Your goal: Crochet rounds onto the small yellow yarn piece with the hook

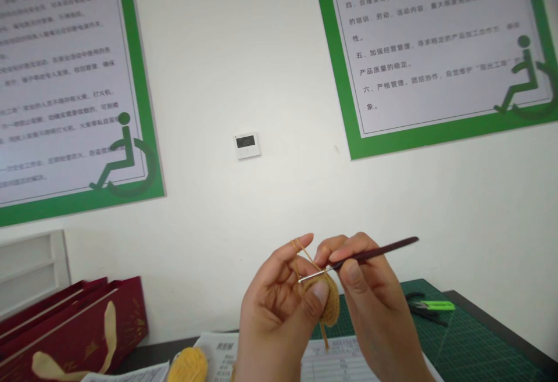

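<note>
My left hand (283,306) pinches a small piece of tan crochet work (332,306) between thumb and fingers. A strand of tan yarn (308,254) runs over its raised index finger and down to the piece. In my right hand (370,295) is a crochet hook (379,250) with a dark handle and a silver shaft, gripped between thumb and fingers. The hook's metal tip lies across the top edge of the crochet work, pointing left. A short yarn tail hangs below the piece. My left thumb hides part of it.
A yellow yarn ball (188,366) and printed papers (340,361) lie on the table. At right are a green cutting mat (479,341) and bright green snips (438,305). Dark red gift bags (126,312) stand left. Behind is a white wall with posters and a thermostat (246,146).
</note>
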Motion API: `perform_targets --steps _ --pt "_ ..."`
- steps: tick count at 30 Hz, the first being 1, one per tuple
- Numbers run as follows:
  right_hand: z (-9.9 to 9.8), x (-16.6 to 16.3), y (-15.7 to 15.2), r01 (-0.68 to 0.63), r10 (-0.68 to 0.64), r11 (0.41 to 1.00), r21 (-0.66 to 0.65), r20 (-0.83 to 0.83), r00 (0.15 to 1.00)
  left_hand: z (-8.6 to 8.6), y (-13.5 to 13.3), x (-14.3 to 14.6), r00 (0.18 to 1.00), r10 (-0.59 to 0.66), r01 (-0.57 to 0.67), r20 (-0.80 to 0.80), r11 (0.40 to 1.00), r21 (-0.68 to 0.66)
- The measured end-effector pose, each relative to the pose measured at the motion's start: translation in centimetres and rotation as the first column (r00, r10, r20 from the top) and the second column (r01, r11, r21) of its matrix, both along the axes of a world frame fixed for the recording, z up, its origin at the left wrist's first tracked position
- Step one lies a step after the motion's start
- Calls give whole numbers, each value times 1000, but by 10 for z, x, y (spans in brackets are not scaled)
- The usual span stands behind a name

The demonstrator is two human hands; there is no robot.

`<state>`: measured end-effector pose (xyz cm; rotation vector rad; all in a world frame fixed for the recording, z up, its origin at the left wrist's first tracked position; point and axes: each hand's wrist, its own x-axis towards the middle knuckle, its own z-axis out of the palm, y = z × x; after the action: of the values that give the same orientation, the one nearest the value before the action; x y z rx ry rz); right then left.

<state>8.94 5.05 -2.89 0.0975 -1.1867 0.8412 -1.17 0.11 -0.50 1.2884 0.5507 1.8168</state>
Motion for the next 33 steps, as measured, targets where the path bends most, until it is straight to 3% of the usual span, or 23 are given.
perform_targets --steps 2,6,15,22,29,33 --pt "-3 -2 1 108 -106 992 63 -27 994 0 0 1 1000 24 -24 -3 1000 -2" --pt "-4 0 2 195 -191 979 56 -67 979 0 -2 1 997 77 -77 -1 997 -4" --pt "-2 6 2 133 -129 987 86 -51 990 1 -2 3 993 116 -116 4 993 23" --pt "1 13 2 177 -175 978 107 -21 984 2 -2 3 993 118 -117 -14 993 34" --pt "3 24 0 325 -343 915 239 40 938 3 -3 4 986 166 -164 -24 985 53" --pt "2 31 0 418 -472 826 379 58 880 1 -4 6 980 199 -197 -25 978 66"
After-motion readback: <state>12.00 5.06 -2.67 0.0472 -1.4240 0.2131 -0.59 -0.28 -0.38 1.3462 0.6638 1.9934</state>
